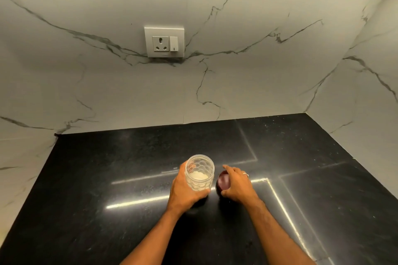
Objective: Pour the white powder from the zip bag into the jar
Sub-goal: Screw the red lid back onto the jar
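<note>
Since white powder [197, 176] already lies in the bottom of the jar [199, 175] and no zip bag shows anywhere, the pouring looks done, and what remains seems to be closing up.

Nearest, two bare forearms reach in from the bottom edge over the black counter [107, 211]. At their ends, the left hand [185, 189] wraps the jar's near and left side, fingers curled round its lower part and thumb up the left wall, a firm closed hold that steadies it upright. The jar is clear, with a scale-like pattern, its mouth open and uncovered. Just to its right, close by it, sits a dark red lid [223, 183]. The right hand [238, 185] is cupped over the lid from the right, fingers spread and bent round its rim, thumb at the near edge. Whether it has lifted the lid or only rests on it cannot be told. A ring [246, 174] shows on one finger.

Farther back, the counter is bare up to the marble wall [258, 71], which carries a socket [164, 41].

My judgement: only capping the jar is left.
</note>
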The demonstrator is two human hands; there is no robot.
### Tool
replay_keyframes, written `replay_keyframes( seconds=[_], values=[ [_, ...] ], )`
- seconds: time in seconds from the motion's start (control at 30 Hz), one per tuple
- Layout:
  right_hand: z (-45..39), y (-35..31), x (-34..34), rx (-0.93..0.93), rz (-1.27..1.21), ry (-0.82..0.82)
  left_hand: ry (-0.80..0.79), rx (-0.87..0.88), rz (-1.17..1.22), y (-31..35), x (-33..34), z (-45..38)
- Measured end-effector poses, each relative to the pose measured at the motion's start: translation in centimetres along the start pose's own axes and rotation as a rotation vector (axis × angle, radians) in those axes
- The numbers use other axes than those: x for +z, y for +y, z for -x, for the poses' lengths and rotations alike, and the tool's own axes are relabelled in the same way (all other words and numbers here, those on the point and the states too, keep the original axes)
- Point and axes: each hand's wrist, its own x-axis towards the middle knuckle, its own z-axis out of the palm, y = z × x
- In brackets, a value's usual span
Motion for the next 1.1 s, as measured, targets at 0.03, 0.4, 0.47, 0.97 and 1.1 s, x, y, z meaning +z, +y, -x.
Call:
replay_keyframes(
  seconds=[0.03, 0.4, 0.47, 0.97, 1.1],
  values=[
    [0.0, -0.5, -0.8, -0.020, -0.038, -0.003, 0.002, 0.012, 0.000, 0.5, -0.3, -0.2],
    [3.1, -8.7, -12.6, -0.545, -0.067, -0.014, -0.006, 0.140, -0.045, 3.2, -5.4, -1.9],
    [3.4, -10.2, -13.4, -0.606, -0.080, -0.024, -0.026, 0.159, -0.030, 3.6, -5.9, -2.0],
    [4.1, -15.9, -14.5, -0.759, 0.266, -0.123, -0.113, 0.169, -0.074, 5.6, -8.5, 0.1],
    [4.5, -16.5, -14.6, -0.752, 0.310, -0.157, -0.126, 0.146, -0.056, 5.5, -8.9, 0.6]
  ],
)
